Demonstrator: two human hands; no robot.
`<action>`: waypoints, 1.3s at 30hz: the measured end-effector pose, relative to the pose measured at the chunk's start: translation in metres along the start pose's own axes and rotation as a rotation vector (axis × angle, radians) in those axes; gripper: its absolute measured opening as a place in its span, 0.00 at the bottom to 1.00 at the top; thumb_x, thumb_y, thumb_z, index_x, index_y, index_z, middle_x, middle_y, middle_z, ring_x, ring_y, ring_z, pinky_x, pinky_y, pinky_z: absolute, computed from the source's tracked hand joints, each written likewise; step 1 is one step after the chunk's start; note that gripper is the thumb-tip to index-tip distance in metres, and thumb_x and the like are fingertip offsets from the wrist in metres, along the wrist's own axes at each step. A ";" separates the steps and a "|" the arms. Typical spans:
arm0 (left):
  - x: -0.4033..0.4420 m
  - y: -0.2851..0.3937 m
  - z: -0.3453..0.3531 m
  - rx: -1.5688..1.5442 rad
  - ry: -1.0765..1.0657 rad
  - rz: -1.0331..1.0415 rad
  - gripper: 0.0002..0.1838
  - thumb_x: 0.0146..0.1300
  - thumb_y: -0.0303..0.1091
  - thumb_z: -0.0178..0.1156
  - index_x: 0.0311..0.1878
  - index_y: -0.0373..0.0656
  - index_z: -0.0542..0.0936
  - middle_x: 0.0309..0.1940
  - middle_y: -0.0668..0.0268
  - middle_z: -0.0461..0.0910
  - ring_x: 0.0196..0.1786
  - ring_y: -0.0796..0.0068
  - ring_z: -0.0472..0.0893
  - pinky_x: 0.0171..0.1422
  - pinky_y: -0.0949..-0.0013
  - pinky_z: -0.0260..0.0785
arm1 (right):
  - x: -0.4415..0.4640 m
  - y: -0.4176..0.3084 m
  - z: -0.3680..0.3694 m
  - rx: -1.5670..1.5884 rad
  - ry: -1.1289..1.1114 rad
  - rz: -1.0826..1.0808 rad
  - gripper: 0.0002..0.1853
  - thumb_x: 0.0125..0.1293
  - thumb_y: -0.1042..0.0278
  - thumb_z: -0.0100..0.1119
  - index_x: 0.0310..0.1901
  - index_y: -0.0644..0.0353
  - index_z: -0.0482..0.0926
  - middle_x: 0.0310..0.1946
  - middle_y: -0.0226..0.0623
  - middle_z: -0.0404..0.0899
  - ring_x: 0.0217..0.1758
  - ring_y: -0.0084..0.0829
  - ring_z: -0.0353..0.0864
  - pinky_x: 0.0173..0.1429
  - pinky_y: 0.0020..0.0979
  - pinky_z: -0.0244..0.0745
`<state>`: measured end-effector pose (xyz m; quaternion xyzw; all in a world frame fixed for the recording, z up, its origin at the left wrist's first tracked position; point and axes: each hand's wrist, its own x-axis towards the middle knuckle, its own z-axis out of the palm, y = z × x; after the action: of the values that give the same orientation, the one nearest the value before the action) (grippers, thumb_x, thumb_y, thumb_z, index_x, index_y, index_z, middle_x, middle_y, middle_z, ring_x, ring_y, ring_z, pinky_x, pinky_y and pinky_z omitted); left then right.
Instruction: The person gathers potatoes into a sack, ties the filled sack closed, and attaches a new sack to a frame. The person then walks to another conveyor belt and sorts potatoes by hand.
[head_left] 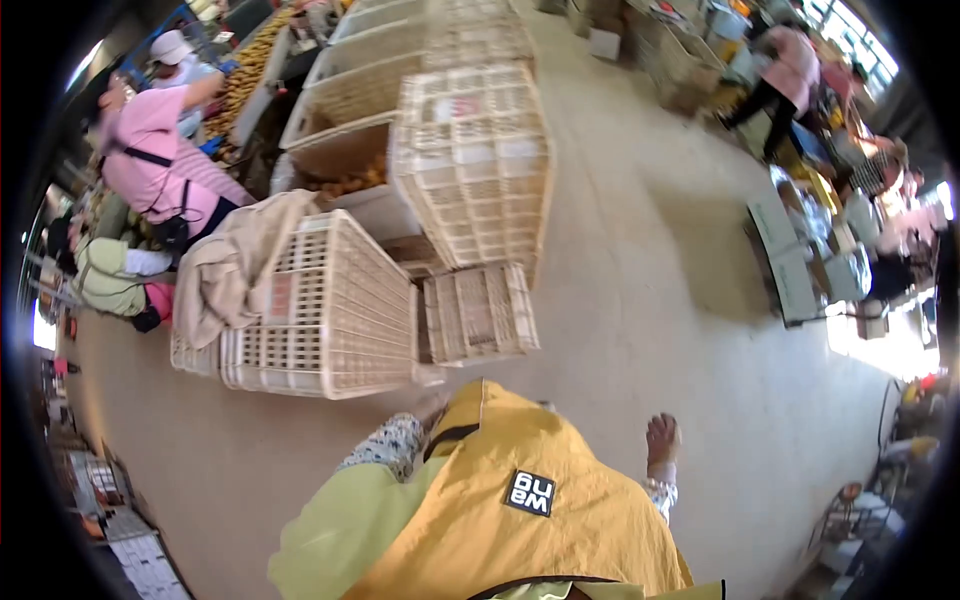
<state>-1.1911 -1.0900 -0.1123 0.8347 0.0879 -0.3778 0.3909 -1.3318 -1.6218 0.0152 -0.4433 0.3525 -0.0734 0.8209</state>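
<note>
My right hand hangs out to the right of the yellow apron, above the floor. Its fingers are loosely bent and nothing shows in them. My left hand is close to the apron's left edge, partly hidden and blurred, so its fingers do not show clearly. Ahead of it stands a large cream plastic crate with slatted sides. A beige cloth drapes over that crate's left side. A smaller slatted crate sits just to its right. Neither hand touches these crates.
A tall slatted crate stands beyond, beside an open crate with brownish produce. People in pink work at a produce-filled conveyor on the left. On the right, boxes stand near other workers. Concrete floor runs between.
</note>
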 end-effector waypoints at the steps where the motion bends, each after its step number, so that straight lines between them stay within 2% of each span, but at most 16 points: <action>1: 0.041 -0.011 0.019 -0.038 -0.031 -0.008 0.22 0.60 0.49 0.48 0.41 0.38 0.78 0.35 0.52 0.79 0.37 0.61 0.77 0.44 0.65 0.67 | 0.005 -0.018 0.007 0.053 0.082 0.026 0.21 0.62 0.58 0.47 0.52 0.63 0.66 0.40 0.42 0.73 0.41 0.34 0.75 0.40 0.28 0.73; 2: -0.016 0.109 -0.006 -0.029 0.015 0.040 0.21 0.61 0.47 0.48 0.39 0.38 0.78 0.32 0.55 0.79 0.33 0.63 0.76 0.42 0.66 0.67 | 0.006 -0.044 0.030 0.056 0.101 0.037 0.21 0.62 0.58 0.47 0.52 0.63 0.66 0.40 0.42 0.73 0.41 0.34 0.75 0.40 0.28 0.73; 3: 0.009 0.105 0.014 -0.080 0.155 0.387 0.18 0.61 0.45 0.49 0.38 0.39 0.78 0.30 0.57 0.79 0.32 0.63 0.76 0.42 0.67 0.67 | 0.017 -0.067 0.051 0.006 0.167 0.018 0.21 0.64 0.57 0.46 0.53 0.63 0.67 0.42 0.42 0.73 0.44 0.35 0.74 0.44 0.29 0.72; 6: 0.037 0.194 0.022 -0.093 0.032 0.144 0.16 0.62 0.44 0.49 0.39 0.41 0.79 0.31 0.57 0.80 0.35 0.63 0.76 0.44 0.66 0.66 | 0.070 -0.112 0.092 -0.056 0.125 -0.042 0.21 0.66 0.58 0.46 0.53 0.64 0.68 0.45 0.43 0.74 0.48 0.36 0.74 0.50 0.30 0.70; 8: 0.150 0.121 0.061 -0.347 0.020 0.468 0.18 0.61 0.46 0.49 0.45 0.44 0.78 0.39 0.56 0.79 0.42 0.66 0.76 0.50 0.66 0.65 | 0.110 -0.144 0.132 -0.065 0.036 -0.080 0.20 0.66 0.58 0.46 0.53 0.65 0.69 0.46 0.44 0.74 0.48 0.35 0.74 0.52 0.31 0.70; 10: 0.110 0.235 0.034 0.076 -0.019 0.181 0.21 0.61 0.48 0.48 0.51 0.45 0.75 0.47 0.54 0.76 0.49 0.64 0.74 0.56 0.65 0.63 | 0.141 -0.181 0.175 -0.252 -0.209 -0.163 0.18 0.65 0.62 0.50 0.50 0.67 0.71 0.45 0.43 0.74 0.47 0.33 0.75 0.54 0.30 0.70; 12: 0.101 0.312 0.023 0.035 -0.060 -0.016 0.24 0.61 0.49 0.47 0.53 0.42 0.73 0.51 0.51 0.73 0.51 0.59 0.73 0.58 0.64 0.62 | 0.184 -0.214 0.193 -0.305 -0.329 -0.239 0.17 0.65 0.64 0.51 0.50 0.68 0.71 0.45 0.43 0.74 0.46 0.32 0.76 0.54 0.29 0.70; 14: 0.177 0.290 0.049 0.059 0.098 -0.023 0.23 0.60 0.48 0.46 0.50 0.40 0.75 0.49 0.52 0.74 0.49 0.56 0.74 0.57 0.62 0.63 | 0.235 -0.236 0.196 -0.377 -0.446 -0.308 0.17 0.65 0.65 0.52 0.50 0.69 0.71 0.45 0.43 0.74 0.45 0.31 0.76 0.53 0.28 0.71; 16: 0.210 0.331 0.046 0.530 -0.087 0.147 0.25 0.59 0.50 0.46 0.47 0.38 0.76 0.48 0.51 0.74 0.49 0.55 0.75 0.56 0.61 0.63 | 0.300 -0.247 0.166 -0.315 -0.364 -0.153 0.15 0.63 0.65 0.53 0.48 0.65 0.72 0.40 0.39 0.76 0.43 0.34 0.76 0.49 0.33 0.73; 19: 0.273 0.379 0.068 0.141 0.004 0.131 0.25 0.58 0.51 0.45 0.42 0.38 0.77 0.43 0.50 0.76 0.48 0.54 0.75 0.53 0.59 0.64 | 0.426 -0.205 0.013 -1.610 -0.363 -1.053 0.10 0.57 0.67 0.54 0.40 0.60 0.74 0.35 0.41 0.74 0.39 0.45 0.73 0.39 0.41 0.71; 23: 0.380 0.436 0.073 -0.494 0.056 0.048 0.17 0.59 0.45 0.53 0.40 0.39 0.76 0.32 0.62 0.77 0.39 0.69 0.76 0.45 0.68 0.67 | 0.444 -0.198 -0.080 -1.713 -0.010 0.114 0.12 0.57 0.59 0.50 0.36 0.57 0.75 0.33 0.41 0.76 0.37 0.41 0.74 0.40 0.42 0.69; 28: 0.430 0.558 0.017 -0.897 -0.021 0.117 0.15 0.58 0.41 0.57 0.42 0.40 0.75 0.34 0.67 0.76 0.39 0.76 0.75 0.46 0.73 0.67 | 0.526 -0.228 -0.052 -1.752 -0.081 0.396 0.10 0.57 0.60 0.50 0.36 0.54 0.76 0.33 0.39 0.76 0.36 0.39 0.75 0.40 0.39 0.69; 31: 0.461 0.593 -0.029 -0.369 0.054 0.155 0.17 0.60 0.46 0.53 0.39 0.40 0.76 0.32 0.66 0.76 0.36 0.76 0.74 0.42 0.70 0.66 | 0.619 -0.259 -0.024 -1.874 -0.218 0.387 0.09 0.58 0.61 0.50 0.36 0.52 0.76 0.34 0.37 0.76 0.36 0.37 0.76 0.40 0.38 0.68; 34: 0.521 0.567 -0.046 0.219 0.169 0.169 0.17 0.61 0.46 0.50 0.37 0.40 0.76 0.31 0.66 0.76 0.35 0.77 0.73 0.38 0.69 0.66 | 0.743 -0.306 0.025 -2.199 -0.510 0.244 0.08 0.58 0.61 0.49 0.36 0.51 0.76 0.34 0.36 0.77 0.35 0.36 0.76 0.39 0.36 0.68; 37: 0.530 0.610 -0.073 -0.310 0.303 -0.123 0.14 0.60 0.38 0.50 0.42 0.38 0.76 0.34 0.61 0.78 0.38 0.67 0.77 0.44 0.67 0.68 | 0.896 -0.360 0.120 -2.869 -0.943 -0.281 0.08 0.58 0.62 0.49 0.36 0.49 0.77 0.34 0.35 0.77 0.35 0.34 0.77 0.39 0.35 0.67; 39: 0.534 0.651 -0.100 -0.527 0.290 -0.114 0.13 0.59 0.38 0.50 0.37 0.38 0.77 0.31 0.58 0.78 0.35 0.69 0.76 0.39 0.67 0.67 | 1.027 -0.380 0.210 -2.548 -0.464 -0.828 0.09 0.56 0.63 0.53 0.38 0.54 0.76 0.34 0.36 0.77 0.37 0.37 0.77 0.35 0.36 0.71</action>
<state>-0.4733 -1.5393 -0.0633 0.7436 0.2845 -0.2403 0.5554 -0.3632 -2.1511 -0.1407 -0.9623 -0.1279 0.1372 -0.1972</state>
